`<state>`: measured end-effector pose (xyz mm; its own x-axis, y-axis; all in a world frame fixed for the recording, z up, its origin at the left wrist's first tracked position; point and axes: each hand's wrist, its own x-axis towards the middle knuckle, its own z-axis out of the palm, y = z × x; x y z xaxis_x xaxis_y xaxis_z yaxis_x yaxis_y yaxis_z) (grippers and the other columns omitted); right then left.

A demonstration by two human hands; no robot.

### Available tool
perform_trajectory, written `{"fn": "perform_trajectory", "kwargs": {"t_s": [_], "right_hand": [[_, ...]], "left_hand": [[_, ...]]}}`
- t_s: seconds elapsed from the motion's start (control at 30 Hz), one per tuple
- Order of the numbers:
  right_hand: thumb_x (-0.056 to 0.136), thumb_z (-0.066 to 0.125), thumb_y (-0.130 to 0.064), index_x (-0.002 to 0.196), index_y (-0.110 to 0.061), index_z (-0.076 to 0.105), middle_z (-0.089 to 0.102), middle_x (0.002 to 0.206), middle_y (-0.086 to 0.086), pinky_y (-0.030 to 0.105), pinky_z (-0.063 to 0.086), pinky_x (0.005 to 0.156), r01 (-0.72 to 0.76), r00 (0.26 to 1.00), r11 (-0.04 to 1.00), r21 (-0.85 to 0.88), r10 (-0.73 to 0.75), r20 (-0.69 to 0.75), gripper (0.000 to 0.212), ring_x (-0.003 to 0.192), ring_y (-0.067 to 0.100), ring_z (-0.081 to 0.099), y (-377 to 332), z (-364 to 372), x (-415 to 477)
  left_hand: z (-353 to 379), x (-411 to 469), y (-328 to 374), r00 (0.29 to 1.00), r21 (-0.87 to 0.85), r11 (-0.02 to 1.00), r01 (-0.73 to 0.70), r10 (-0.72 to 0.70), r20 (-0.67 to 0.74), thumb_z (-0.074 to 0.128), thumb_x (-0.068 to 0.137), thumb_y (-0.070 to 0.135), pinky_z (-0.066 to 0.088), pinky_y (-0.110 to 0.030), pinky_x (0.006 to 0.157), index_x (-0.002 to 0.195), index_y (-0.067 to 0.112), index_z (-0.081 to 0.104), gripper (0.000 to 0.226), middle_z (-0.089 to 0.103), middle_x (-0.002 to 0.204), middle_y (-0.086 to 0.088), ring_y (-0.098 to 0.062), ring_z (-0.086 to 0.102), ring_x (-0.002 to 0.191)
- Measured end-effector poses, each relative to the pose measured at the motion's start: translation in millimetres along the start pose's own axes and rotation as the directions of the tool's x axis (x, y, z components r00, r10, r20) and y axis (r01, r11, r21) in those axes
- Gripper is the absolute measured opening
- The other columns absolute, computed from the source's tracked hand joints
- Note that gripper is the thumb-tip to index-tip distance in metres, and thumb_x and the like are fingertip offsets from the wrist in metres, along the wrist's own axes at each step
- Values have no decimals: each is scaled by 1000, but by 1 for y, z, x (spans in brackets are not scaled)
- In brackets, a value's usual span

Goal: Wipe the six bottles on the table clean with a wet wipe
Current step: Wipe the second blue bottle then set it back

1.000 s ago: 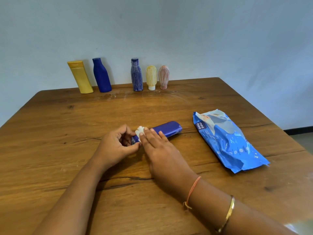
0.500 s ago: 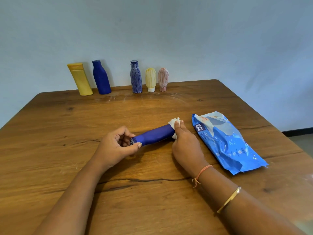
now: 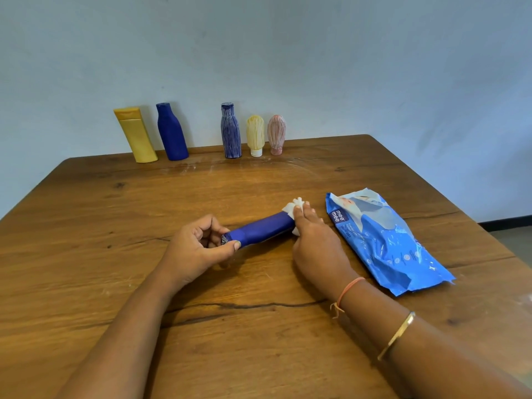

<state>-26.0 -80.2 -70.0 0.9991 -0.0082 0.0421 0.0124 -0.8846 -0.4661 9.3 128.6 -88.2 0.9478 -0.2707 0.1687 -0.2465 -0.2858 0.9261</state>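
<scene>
A blue wipes packet (image 3: pixel 385 243) lies flat, a pale wall (image 3: pixel 345 67) behind.

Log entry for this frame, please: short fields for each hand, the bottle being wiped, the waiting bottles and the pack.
bottle in work: blue bottle, lying on its side on the table
left hand: pinches its cap end
right hand: holds the wet wipe around its base end
waiting row: yellow bottle, dark blue bottle, streaked blue bottle, pale yellow bottle, pink bottle, upright at the far edge
wipe pack: flat on the table, right of the right hand
</scene>
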Motion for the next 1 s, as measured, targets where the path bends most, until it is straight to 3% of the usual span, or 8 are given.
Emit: {"fn": "perform_trajectory", "kwargs": {"t_s": [0.13,0.3,0.37,0.53,0.7,0.8,0.9,1.0], "right_hand": [[93,38,-4,148,-12,13,8,157,6,28,7,115,54,998,998,-40,-54,15,61,144,17,7,-7,1,0],[93,36,-5,148,-15,7,2,157,4,25,-6,112,403,912,911,-88,-392,117,63,144,14,-1,-41,17,-24],[93,35,-4,148,-16,4,-2,157,3,23,-10,110,475,874,876,-88,-458,161,65,143,13,-5,-46,20,-28],[91,40,-5,148,-16,7,6,157,2,26,-7,111,311,950,939,-147,-304,68,67,143,13,3,-13,13,-5],[92,37,-4,148,-9,13,14,156,8,32,4,117,84,996,985,-153,-82,19,61,143,18,11,16,-3,16],[92,36,-6,148,-8,11,10,156,9,32,2,116,131,991,975,-180,-128,31,61,144,19,8,2,3,8],[91,37,-6,148,-9,6,6,157,8,32,0,117,291,957,942,-169,-284,66,64,144,18,4,-28,14,-10],[93,36,-6,148,-12,5,1,157,6,29,-4,114,428,900,895,-123,-411,145,63,144,16,-1,-52,19,-21]], "left_hand": [[4,0,-1,1000,33,999,-18,17,14,73,51,45,41,-15,54,70,34,61,25,60,62,12,-5,49,57],[7,0,-1,1000,45,999,-31,30,9,75,51,30,40,-11,55,71,20,53,32,58,58,12,0,48,56],[6,1,-1,999,57,998,-28,27,23,73,52,26,40,-10,55,70,18,50,31,56,56,15,2,47,54],[1,1,-2,1000,93,996,5,-6,19,73,46,45,48,-21,62,73,39,61,30,69,79,-2,-3,55,60],[1,0,1,1000,113,994,-5,5,-1,75,48,44,49,-26,63,76,39,62,31,70,83,-2,-5,57,62],[1,0,1,1000,136,991,-4,5,-6,80,52,36,48,-22,62,76,35,62,30,69,84,-5,-6,57,62],[2,-2,3,1000,153,988,-13,12,7,82,55,28,47,-18,60,77,33,61,30,68,79,-7,-5,57,60],[2,-3,4,999,172,985,-27,22,30,80,65,2,44,-17,60,77,17,55,31,62,72,-12,-2,52,60]]}}
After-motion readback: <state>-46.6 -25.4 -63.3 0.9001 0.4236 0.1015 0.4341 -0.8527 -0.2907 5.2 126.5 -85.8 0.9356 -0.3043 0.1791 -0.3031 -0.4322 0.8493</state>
